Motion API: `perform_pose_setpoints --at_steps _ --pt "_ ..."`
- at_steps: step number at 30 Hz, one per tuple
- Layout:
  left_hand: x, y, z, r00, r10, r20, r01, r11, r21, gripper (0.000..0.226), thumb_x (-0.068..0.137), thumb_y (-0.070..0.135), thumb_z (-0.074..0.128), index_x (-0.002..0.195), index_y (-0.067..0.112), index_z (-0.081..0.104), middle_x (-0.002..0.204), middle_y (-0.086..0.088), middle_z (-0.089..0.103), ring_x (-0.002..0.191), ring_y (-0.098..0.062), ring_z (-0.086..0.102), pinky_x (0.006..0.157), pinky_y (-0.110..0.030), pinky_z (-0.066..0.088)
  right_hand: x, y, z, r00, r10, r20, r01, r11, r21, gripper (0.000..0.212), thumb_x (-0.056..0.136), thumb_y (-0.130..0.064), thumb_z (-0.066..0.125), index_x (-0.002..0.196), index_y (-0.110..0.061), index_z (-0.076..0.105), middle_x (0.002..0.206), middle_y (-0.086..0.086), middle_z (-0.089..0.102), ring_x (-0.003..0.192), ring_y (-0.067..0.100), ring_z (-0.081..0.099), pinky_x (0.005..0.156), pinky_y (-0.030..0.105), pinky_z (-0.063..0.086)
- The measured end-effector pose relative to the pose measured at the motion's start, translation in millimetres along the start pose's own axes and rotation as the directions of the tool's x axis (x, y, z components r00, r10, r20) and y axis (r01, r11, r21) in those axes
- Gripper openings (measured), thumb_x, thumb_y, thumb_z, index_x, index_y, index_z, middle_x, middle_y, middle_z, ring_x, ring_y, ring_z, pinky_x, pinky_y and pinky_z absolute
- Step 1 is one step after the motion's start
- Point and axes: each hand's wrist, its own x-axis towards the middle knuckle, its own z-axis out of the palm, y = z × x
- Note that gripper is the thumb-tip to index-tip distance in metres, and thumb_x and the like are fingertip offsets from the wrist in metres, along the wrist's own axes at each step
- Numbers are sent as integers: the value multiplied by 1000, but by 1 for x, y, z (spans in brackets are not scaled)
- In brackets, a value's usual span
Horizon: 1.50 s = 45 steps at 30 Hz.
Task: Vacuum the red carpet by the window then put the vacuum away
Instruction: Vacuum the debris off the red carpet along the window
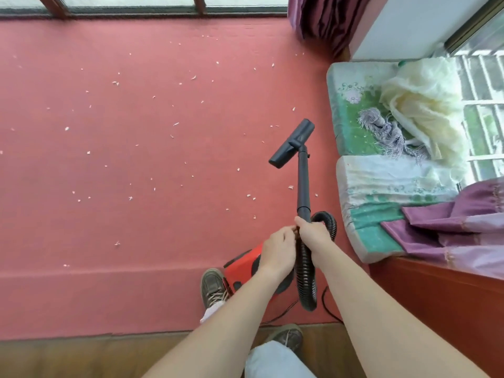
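The red carpet runs from the window at the top down to a step, with several small white scraps strewn over it. My right hand grips the black vacuum wand at its lower end, where the ribbed black hose joins. The dark floor nozzle hangs tilted over the carpet near the cushions. My left hand has its fingers curled at the same joint, touching the wand handle. The red vacuum body sits on the carpet step beneath my hands, partly hidden by my left forearm.
Green and white cushions with cream cloth and purple curtain fabric lie on a window seat at the right. A purple curtain hangs at the top. My shoes stand at the carpet's edge; a black cord trails behind.
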Motion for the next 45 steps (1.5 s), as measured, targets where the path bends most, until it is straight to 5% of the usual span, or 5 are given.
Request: perform_pose_setpoints --at_steps 3,8,20,31,45 --pt "6 -19 -16 992 -106 -67 102 993 -63 25 102 24 39 110 25 63 105 3 68 80 -9 63 73 -26 50 -1 23 -9 987 139 76 -152 970 192 33 99 -36 59 90 -5 57 61 8 55 45 23 52 49 31 48" --pt "27 -42 0 943 -308 124 309 951 11 31 104 38 39 84 22 55 103 -5 66 94 -28 64 94 -41 49 -7 65 -16 952 269 149 -300 919 255 37 102 -40 55 87 -6 58 56 7 52 41 20 45 43 27 42" --pt "-8 -73 144 811 -438 388 390 899 201 41 97 36 53 116 2 65 108 -14 69 103 -34 67 85 -37 56 -35 179 -80 845 499 192 -534 798 278 47 102 -45 52 78 -4 58 53 6 46 38 16 38 37 23 34" --pt "20 -43 151 833 -501 236 553 778 -298 32 98 53 41 116 30 53 80 -6 57 44 -14 39 42 -17 27 16 115 -80 885 352 304 -426 876 227 35 104 -46 42 109 -15 58 73 2 53 52 9 45 36 17 37" --pt "26 -82 96 793 -578 192 574 602 -555 35 102 44 47 120 15 56 87 -6 63 57 -16 60 47 -21 47 2 103 -37 668 525 527 -676 725 133 59 98 -57 53 66 -7 58 50 -1 43 31 11 41 31 17 36"
